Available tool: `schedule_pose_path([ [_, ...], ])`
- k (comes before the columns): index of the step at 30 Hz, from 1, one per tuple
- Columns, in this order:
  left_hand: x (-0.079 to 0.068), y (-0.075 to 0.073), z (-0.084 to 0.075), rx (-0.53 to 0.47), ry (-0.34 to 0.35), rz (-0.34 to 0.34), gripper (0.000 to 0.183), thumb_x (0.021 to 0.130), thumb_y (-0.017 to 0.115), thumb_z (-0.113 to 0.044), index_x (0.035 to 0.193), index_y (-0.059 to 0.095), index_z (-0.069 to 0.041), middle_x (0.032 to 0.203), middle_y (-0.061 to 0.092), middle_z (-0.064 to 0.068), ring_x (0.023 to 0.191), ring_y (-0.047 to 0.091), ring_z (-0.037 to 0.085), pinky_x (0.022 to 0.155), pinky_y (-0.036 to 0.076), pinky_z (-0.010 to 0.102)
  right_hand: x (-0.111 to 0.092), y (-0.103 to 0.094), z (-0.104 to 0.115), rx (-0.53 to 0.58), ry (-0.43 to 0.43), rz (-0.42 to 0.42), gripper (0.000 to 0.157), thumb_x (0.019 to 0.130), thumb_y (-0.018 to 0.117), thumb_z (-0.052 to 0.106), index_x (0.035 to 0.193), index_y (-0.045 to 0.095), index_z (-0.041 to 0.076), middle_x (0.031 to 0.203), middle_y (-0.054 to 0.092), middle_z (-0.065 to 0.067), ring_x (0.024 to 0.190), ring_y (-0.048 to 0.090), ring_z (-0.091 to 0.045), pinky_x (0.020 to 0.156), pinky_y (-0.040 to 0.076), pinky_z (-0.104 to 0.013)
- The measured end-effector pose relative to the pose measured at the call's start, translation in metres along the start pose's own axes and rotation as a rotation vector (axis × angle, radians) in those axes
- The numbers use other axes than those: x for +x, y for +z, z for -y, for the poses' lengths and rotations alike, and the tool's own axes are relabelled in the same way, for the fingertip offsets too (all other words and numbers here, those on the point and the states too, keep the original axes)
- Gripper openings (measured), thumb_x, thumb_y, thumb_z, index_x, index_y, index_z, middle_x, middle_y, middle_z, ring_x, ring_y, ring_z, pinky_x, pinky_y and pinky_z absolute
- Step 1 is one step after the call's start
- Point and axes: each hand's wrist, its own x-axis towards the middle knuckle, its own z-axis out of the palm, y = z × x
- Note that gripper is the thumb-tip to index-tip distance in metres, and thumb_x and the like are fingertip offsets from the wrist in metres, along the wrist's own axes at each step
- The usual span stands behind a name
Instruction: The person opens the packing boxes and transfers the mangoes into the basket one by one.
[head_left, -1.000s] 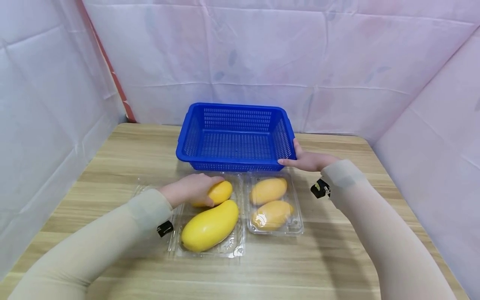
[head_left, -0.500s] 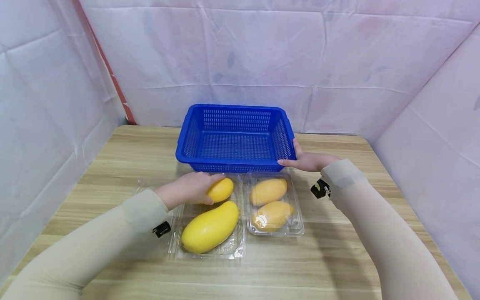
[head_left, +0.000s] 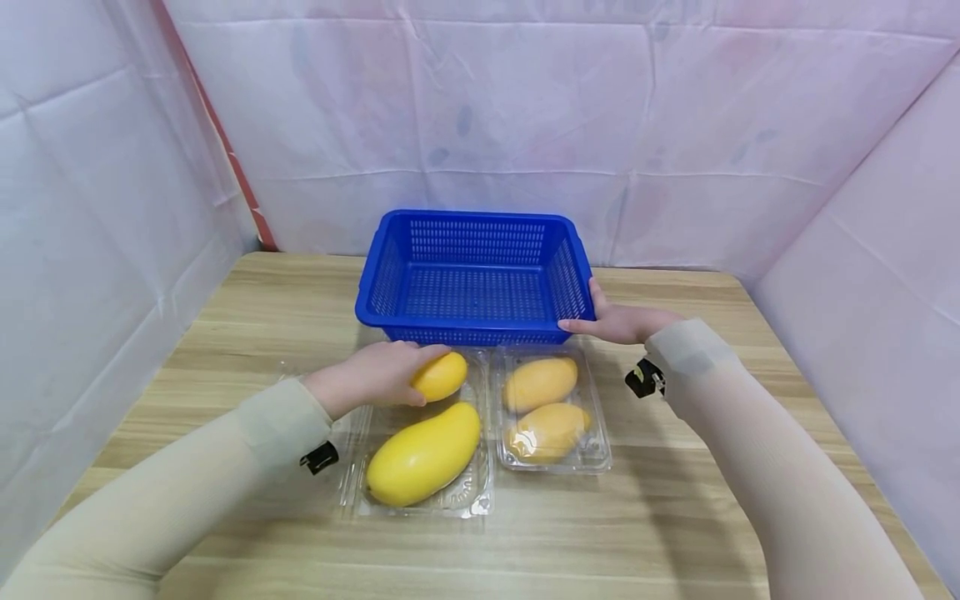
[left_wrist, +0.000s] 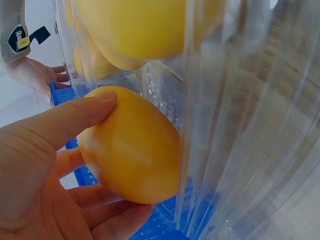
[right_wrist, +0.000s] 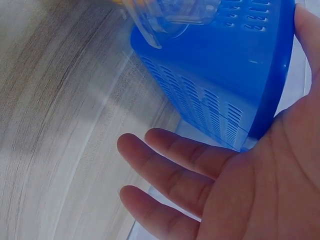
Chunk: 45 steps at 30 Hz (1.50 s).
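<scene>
On the counter [head_left: 525, 550], the left box [head_left: 483, 500] has one big mango [head_left: 425, 457] and one small mango [head_left: 444, 377], one basket [head_left: 465, 327] stands behind, and the right box [head_left: 596, 460] holds two more mangoes [head_left: 542, 383]. The left hand [head_left: 375, 377], reaching forward, pinches the small mango at the left box's far end; the right hand [head_left: 621, 323], fingers spread, forearm slanting inward, touches the basket's near right corner.

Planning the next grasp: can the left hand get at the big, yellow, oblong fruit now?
Probably not yet: the left hand grips a smaller orange oval fruit. Otherwise the way looks free: the big fruit lies close by, uncovered, in an open clear plastic box.
</scene>
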Motion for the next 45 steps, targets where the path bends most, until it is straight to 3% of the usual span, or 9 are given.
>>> schedule_pose_path([
  [34, -0.011, -0.016, -0.006, 0.001, 0.068, -0.066, 0.071, 0.080, 0.074, -0.023, 0.141, 0.040, -0.017, 0.114, 0.060, 0.009, 0.095, 0.057, 0.022, 0.075, 0.048, 0.038, 0.000, 0.000, -0.002, 0.004, 0.011, 0.007, 0.108, 0.088, 0.037, 0.068, 0.136, -0.036, 0.004, 0.146, -0.028, -0.023, 0.137, -0.007, -0.042, 0.106, 0.008, -0.060],
  [45, -0.014, -0.020, -0.004, 0.004, 0.107, -0.088, 0.074, 0.078, 0.076, -0.023, 0.142, 0.040, -0.015, 0.117, 0.059, 0.011, 0.098, 0.057, 0.023, 0.079, 0.048, 0.040, 0.000, 0.000, -0.002, 0.001, 0.017, 0.011, 0.114, 0.083, 0.037, 0.074, 0.135, -0.037, 0.005, 0.147, -0.026, -0.025, 0.137, -0.005, -0.042, 0.106, 0.009, -0.060],
])
